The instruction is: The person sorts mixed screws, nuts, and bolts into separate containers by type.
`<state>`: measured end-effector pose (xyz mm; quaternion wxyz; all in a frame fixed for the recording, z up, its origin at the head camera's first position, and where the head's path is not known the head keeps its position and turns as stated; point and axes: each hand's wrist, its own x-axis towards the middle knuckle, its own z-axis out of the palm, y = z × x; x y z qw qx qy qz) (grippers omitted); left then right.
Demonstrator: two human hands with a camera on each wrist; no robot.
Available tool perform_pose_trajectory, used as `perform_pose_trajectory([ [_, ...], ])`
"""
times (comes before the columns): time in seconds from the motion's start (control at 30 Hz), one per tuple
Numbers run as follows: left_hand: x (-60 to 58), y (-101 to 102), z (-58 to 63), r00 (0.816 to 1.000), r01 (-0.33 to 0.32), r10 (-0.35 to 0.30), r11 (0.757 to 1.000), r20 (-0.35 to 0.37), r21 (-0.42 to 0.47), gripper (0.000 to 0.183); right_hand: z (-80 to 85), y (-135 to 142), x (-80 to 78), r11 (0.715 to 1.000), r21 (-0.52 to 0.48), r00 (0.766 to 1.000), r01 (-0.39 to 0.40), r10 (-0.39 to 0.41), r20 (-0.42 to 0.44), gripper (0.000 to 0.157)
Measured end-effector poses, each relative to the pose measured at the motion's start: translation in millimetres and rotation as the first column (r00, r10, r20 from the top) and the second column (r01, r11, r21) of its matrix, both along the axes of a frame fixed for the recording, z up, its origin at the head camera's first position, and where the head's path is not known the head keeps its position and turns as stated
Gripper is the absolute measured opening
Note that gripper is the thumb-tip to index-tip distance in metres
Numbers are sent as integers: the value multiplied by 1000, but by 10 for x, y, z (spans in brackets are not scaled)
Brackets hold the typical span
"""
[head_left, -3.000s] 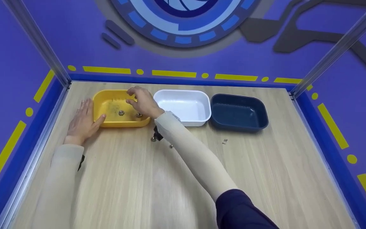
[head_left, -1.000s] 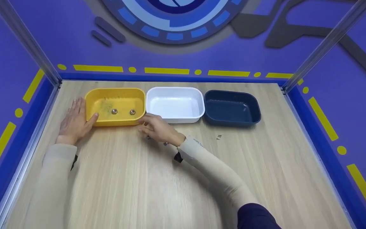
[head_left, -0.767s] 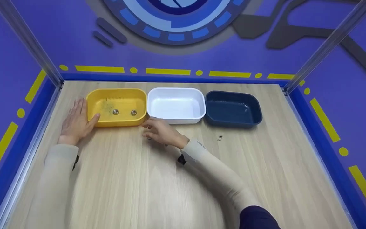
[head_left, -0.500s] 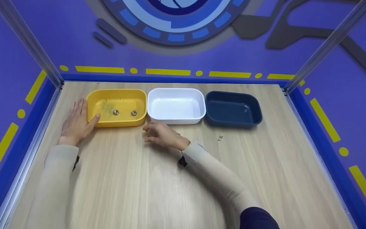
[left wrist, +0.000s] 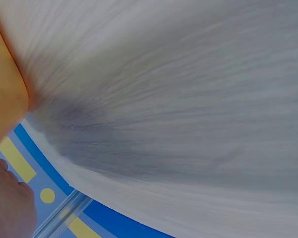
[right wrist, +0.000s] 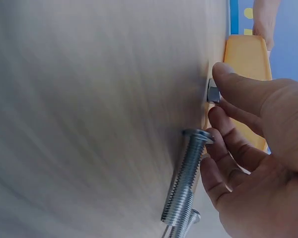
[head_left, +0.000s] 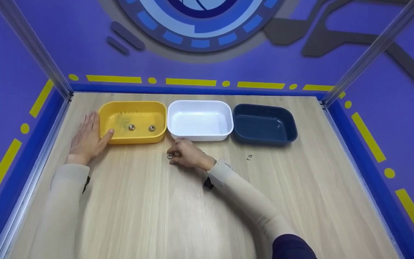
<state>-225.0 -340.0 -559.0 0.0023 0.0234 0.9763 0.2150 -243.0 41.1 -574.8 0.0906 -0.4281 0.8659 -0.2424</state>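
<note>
My left hand [head_left: 88,140] lies with straight fingers along the left side of the yellow bin [head_left: 133,140], its thumb over the bin's front rim. Two metal nuts sit inside: a left nut [head_left: 131,127] and a right nut [head_left: 152,128]. In front of the bins, my right hand [head_left: 189,154] pinches another nut [right wrist: 214,92] between thumb and index finger, low at the tabletop. The right wrist view shows its other fingers loosely bent beside a threaded bolt [right wrist: 187,173] on the table. A second bolt head [right wrist: 194,216] shows behind it.
Right of the yellow bin stand a white bin [head_left: 199,137] and a dark blue bin [head_left: 264,139], in one row. Small screws [head_left: 249,157] lie before the dark bin. Printed purple walls [head_left: 199,68] enclose the wooden table [head_left: 138,208].
My right hand has moved from over the yellow bin to the table before the white bin, where its fingers have closed on a nut. The left hand keeps its place.
</note>
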Motion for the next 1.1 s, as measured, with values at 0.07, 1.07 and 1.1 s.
perform_pose_trajectory([
  [0.07,2,-1,1,1000,-1,1,1000,-8,-3,97,-18,-5,-6,1000,3,1000,-7,7,-15,31],
  [1.07,5,-4,-13,1000,-2,2,1000,2,1,98,-46,-47,40,995,-15,995,95,-95,-12,19],
  [1.1,8,-3,-10,1000,-4,4,1000,-2,1,98,-44,-47,37,995,-12,995,96,-96,-11,18],
])
